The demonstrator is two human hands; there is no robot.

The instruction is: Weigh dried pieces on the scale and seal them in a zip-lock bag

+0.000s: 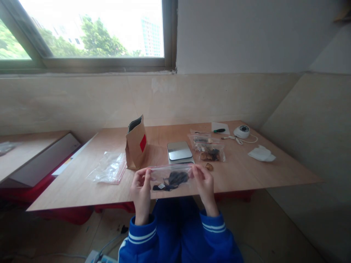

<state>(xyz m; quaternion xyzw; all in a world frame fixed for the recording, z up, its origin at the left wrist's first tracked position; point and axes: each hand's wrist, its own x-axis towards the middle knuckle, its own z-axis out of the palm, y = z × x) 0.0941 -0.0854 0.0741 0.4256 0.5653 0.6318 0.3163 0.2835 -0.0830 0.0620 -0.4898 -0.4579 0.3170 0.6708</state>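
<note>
Both of my hands hold a small clear zip bag (171, 178) with dark dried pieces inside, just above the near edge of the wooden table (241, 171). My left hand (141, 193) pinches the bag's left end. At the right end, my right hand (204, 184) pinches the top corner. Behind the bag sits a small digital scale (179, 151) with a shiny steel pan. One brown piece (209, 167) lies loose on the table next to my right hand.
An open brown paper bag (136, 143) with a red label stands left of the scale. Empty clear bags (108, 168) lie further left. Filled zip bags (207, 148), a green-handled tool (219, 130), a white round device (241, 131) and a white cloth (261, 153) lie to the right.
</note>
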